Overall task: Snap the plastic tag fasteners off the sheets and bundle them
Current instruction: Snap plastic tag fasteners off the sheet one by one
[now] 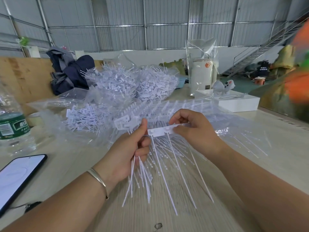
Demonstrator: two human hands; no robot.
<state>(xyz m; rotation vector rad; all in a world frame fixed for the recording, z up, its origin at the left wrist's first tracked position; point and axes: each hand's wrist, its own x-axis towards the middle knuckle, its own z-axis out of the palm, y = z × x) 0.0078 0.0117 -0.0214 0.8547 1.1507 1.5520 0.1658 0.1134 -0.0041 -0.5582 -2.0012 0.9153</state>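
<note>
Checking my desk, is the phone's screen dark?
No, the phone lies face up on the table with its screen lit white.

Big shed-type bldg w/ a grey corrugated metal wall (117,22) on steel framing across the far side, and a metal staircase (260,47) climbing at far right. Light wood-grain table (167,218) fills the near part, w/ a plywood board (25,77) standing at far left. Lighting's soft and even, prob daylight.
</note>
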